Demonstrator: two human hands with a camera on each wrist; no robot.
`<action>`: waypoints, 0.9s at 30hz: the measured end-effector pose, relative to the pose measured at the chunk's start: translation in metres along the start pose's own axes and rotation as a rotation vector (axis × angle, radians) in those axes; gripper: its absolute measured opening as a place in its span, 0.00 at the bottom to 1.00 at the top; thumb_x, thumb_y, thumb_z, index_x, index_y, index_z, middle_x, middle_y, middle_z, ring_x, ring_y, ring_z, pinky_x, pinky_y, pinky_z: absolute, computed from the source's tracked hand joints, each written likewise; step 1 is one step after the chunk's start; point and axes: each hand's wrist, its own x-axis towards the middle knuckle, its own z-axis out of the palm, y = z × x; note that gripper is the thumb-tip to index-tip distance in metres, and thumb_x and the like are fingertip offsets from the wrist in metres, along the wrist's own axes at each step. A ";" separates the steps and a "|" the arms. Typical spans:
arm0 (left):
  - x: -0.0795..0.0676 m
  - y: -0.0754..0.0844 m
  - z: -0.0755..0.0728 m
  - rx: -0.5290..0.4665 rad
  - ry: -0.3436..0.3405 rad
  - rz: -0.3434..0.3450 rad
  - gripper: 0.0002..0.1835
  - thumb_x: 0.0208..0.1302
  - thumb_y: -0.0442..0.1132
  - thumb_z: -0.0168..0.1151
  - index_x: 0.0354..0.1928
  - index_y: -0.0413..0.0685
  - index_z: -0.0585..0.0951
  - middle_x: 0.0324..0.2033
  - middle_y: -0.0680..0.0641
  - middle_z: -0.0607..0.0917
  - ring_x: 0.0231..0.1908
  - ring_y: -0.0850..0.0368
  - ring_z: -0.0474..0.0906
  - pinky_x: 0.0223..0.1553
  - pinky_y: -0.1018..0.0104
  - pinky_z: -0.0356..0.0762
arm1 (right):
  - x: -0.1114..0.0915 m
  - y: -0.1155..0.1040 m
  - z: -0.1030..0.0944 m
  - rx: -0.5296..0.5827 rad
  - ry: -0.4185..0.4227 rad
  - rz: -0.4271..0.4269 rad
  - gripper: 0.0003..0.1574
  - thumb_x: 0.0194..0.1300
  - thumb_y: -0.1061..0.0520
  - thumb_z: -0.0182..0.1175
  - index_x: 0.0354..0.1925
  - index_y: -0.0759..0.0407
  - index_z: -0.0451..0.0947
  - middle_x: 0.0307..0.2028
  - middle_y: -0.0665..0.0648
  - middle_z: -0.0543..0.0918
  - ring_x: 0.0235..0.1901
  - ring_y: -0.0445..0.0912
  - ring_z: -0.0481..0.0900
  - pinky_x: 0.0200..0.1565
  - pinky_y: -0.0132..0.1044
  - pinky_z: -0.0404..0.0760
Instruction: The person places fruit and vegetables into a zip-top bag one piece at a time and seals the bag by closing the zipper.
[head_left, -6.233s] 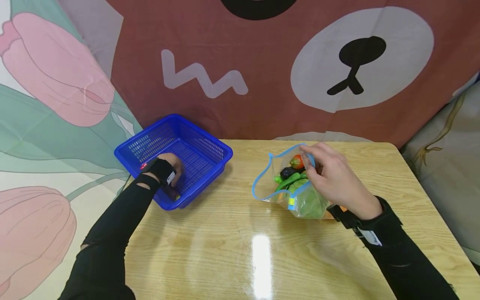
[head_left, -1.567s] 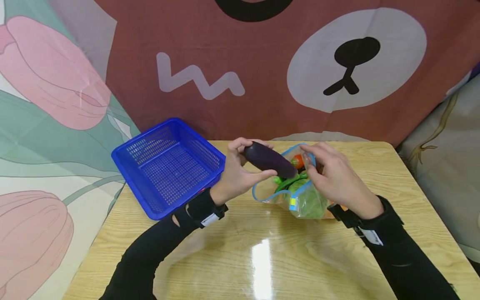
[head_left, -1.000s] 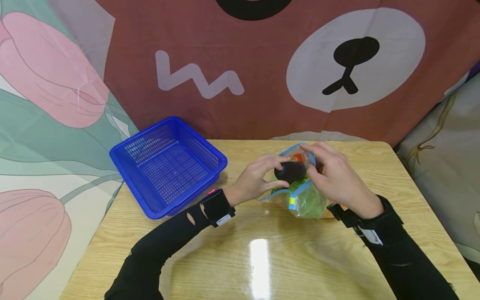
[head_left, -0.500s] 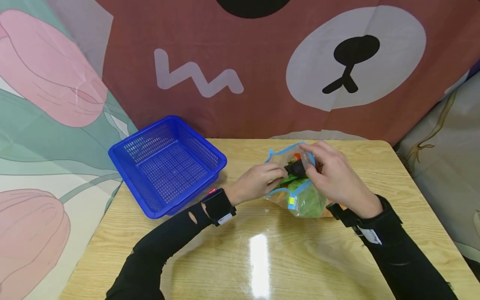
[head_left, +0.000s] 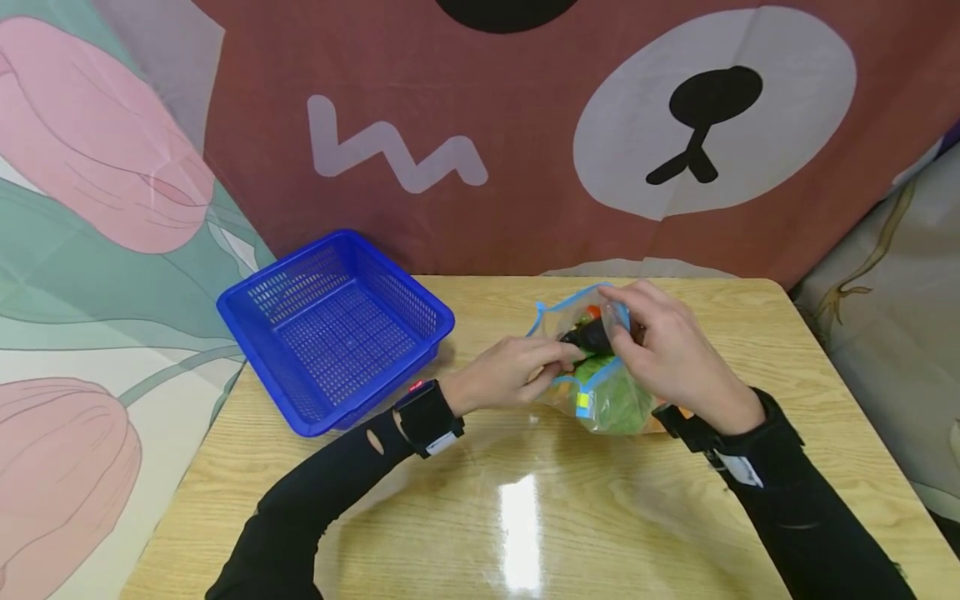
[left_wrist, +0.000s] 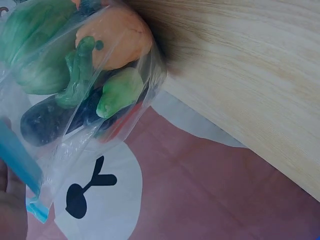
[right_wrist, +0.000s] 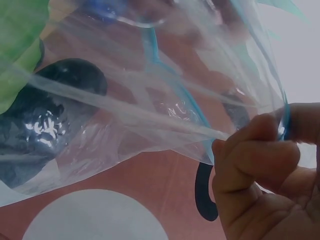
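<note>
A clear zip bag (head_left: pixel 542 310) with a blue-edged mouth lies on its side on the table. My right hand (head_left: pixel 667 350) pinches its upper rim between thumb and fingers, also seen up close in the right wrist view. My left hand (head_left: pixel 517 371) is at the mouth, fingertips just inside; I cannot tell whether they pinch anything. Inside are a dark eggplant (head_left: pixel 595 337), a red tomato (head_left: pixel 594 312) and a round leafy green vegetable (head_left: pixel 618 402). Through the plastic, the left wrist view also shows an orange pumpkin-like vegetable (left_wrist: pixel 117 37) and a light green vegetable (left_wrist: pixel 120 92).
A blue perforated basket (head_left: pixel 442 329) with nothing in it stands at the left of the wooden table (head_left: pixel 420 517). Behind the table hangs a printed cloth (head_left: pixel 525 167) with a bear face. A grey patterned cloth (head_left: pixel 892 350) hangs on the right.
My left hand has left the basket, carried an eggplant to the bag, put it inside and let go. Most recently it has shifted slightly at the mouth. My right hand has stayed on the rim.
</note>
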 end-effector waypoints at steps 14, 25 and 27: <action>0.000 0.010 0.006 0.309 0.056 0.273 0.18 0.64 0.34 0.61 0.56 0.46 0.78 0.28 0.54 0.77 0.24 0.63 0.70 0.31 0.77 0.67 | 0.003 -0.001 0.008 0.052 -0.093 0.035 0.23 0.73 0.58 0.47 0.60 0.68 0.70 0.43 0.57 0.75 0.26 0.42 0.65 0.27 0.35 0.66; 0.001 0.013 0.014 0.388 0.161 0.399 0.11 0.65 0.30 0.58 0.47 0.45 0.83 0.33 0.52 0.81 0.28 0.62 0.74 0.33 0.76 0.70 | 0.002 -0.001 0.018 0.074 -0.182 0.022 0.27 0.76 0.52 0.41 0.68 0.59 0.63 0.52 0.59 0.74 0.37 0.46 0.70 0.35 0.42 0.69; 0.001 0.013 0.013 0.376 0.184 0.392 0.09 0.65 0.30 0.58 0.44 0.43 0.84 0.33 0.51 0.81 0.29 0.62 0.75 0.34 0.76 0.71 | 0.000 -0.001 0.020 0.084 -0.169 0.007 0.27 0.76 0.52 0.42 0.69 0.56 0.61 0.57 0.60 0.72 0.43 0.50 0.72 0.40 0.47 0.70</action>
